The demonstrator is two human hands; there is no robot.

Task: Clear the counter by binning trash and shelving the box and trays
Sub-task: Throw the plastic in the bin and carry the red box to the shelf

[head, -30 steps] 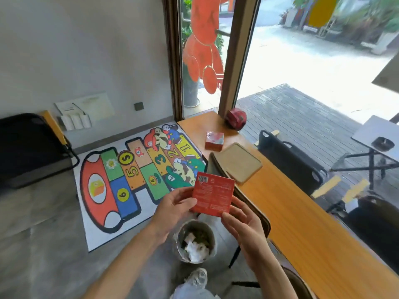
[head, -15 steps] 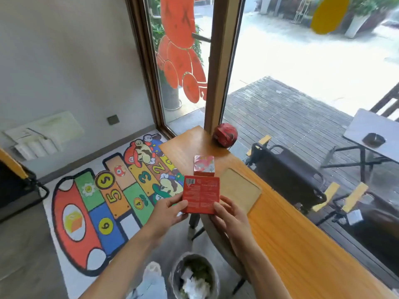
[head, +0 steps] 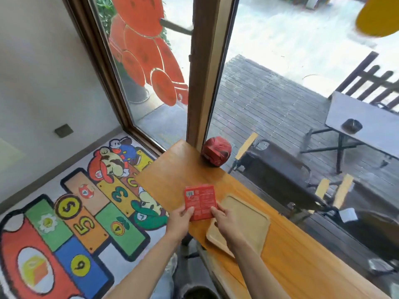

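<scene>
I hold a flat red square box piece point(head: 200, 200) with a barcode and white print, both hands on its lower edge. My left hand point(head: 180, 216) pinches the lower left corner and my right hand point(head: 224, 215) the lower right. It is upright over the wooden counter point(head: 172, 178), hiding the small box seen there earlier. A shallow wooden tray point(head: 244, 223) lies on the counter just right of my hands. A crumpled red wrapper-like lump point(head: 217, 153) sits at the counter's far end by the window post. The trash bin's rim point(head: 198, 293) shows at the bottom edge.
A bright numbered play mat point(head: 75, 212) covers the floor on the left. A glass door with an orange figure point(head: 149, 50) stands beyond the counter. Outside are black chairs point(head: 278, 173) and a grey table point(head: 364, 124). A stool point(head: 207, 255) stands under the counter's near edge.
My hands carried the red piece from above the bin up and forward to the counter, where it now covers the small box. The view rose, so the bin dropped to the bottom edge.
</scene>
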